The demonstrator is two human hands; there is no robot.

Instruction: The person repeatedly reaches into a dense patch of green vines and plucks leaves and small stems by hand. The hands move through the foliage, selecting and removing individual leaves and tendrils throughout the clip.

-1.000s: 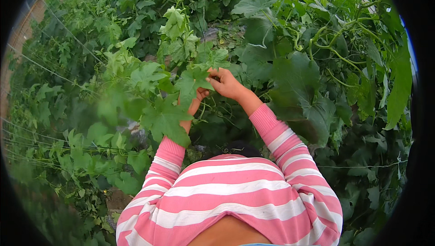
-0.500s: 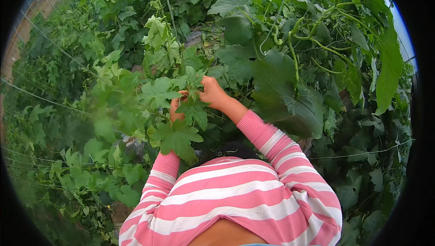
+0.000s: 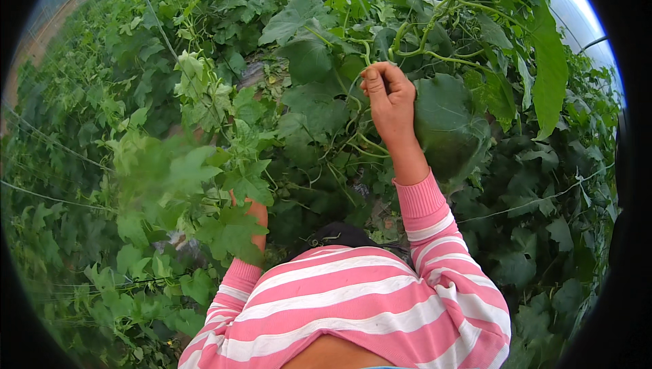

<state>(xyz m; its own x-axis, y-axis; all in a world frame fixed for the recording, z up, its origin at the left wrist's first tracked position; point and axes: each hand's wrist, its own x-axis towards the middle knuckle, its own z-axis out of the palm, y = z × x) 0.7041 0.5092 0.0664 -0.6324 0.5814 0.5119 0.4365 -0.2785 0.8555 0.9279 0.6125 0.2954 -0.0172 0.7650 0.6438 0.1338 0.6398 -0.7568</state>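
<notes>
My right hand (image 3: 390,101) is raised among the vines, thumb and fingers pinched together. It grips a curled green tendril (image 3: 367,50) that comes down from above into the fingertips. Broad dark leaves hang on both sides of it, a large leaf (image 3: 448,111) right by the wrist. My left hand (image 3: 257,214) is lower and to the left, mostly behind a lobed leafy shoot (image 3: 248,182). Its fingers are hidden by the leaves, so whether it holds the stem does not show.
Dense climbing vines surround me. A pale support string (image 3: 153,12) rises at the upper left, and thin wires (image 3: 54,198) cross at the left. Another wire (image 3: 516,206) runs at the right. Thick curling stems (image 3: 435,36) hang at the upper right.
My right hand has left the leafy shoot beside my left hand and moved right and up to the tendril. My left hand has dropped slightly behind the leaves. The view has shifted a little.
</notes>
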